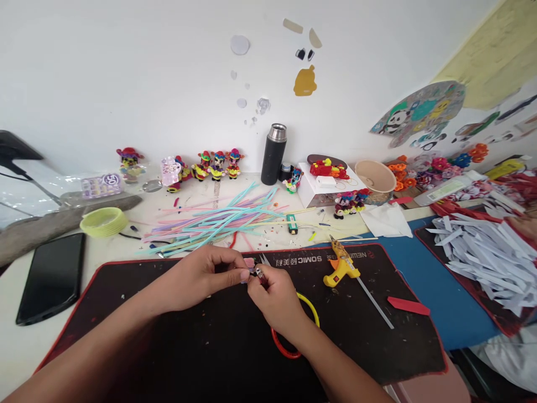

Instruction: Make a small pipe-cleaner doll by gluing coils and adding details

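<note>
On the white table (17,358), a big black mat (188,352) is lying in front of a pile of fuzzy colored sticks (222,221). Over the mat, the left hand (191,280) and right hand (279,291) are meeting, with red-and-yellow scissors (315,312) showing under the right hand. Between the 2 hands, the left thumb and finger are pinching a tiny pink piece (249,262), and I can't tell if the right fingers are holding it too.

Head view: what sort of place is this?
Likely a handicraft workspace: a yellow glue gun lies on a black mat, behind it a loose pile of pastel craft stems, and small colorful figures stand farther back.
</note>
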### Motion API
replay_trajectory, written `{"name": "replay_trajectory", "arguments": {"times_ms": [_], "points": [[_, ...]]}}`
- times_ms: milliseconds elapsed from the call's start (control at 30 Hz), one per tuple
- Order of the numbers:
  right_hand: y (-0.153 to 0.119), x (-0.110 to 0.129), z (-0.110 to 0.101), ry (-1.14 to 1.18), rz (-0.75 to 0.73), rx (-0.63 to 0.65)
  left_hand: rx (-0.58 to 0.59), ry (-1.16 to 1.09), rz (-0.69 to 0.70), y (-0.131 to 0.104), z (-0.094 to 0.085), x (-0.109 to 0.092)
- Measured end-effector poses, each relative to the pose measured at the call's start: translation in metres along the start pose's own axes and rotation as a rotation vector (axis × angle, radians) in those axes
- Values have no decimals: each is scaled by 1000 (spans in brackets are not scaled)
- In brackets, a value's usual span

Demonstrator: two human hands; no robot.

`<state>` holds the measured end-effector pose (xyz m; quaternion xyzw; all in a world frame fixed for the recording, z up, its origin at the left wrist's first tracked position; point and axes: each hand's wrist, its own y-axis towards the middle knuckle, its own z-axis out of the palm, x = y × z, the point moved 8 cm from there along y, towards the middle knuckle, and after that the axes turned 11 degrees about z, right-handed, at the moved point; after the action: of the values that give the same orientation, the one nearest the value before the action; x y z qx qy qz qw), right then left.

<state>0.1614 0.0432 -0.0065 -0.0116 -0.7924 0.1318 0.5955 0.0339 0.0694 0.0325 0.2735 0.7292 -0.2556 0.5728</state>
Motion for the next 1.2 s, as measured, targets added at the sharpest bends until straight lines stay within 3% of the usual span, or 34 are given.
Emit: {"name": "replay_trajectory", "arguments": {"times_ms": [833,1200], "points": [[-3,-3,5,-162,-22,18,35,4,-60,0,0,8],[0,-4,1,-107,-29,4,60,27,-35,1,2,2]]}}
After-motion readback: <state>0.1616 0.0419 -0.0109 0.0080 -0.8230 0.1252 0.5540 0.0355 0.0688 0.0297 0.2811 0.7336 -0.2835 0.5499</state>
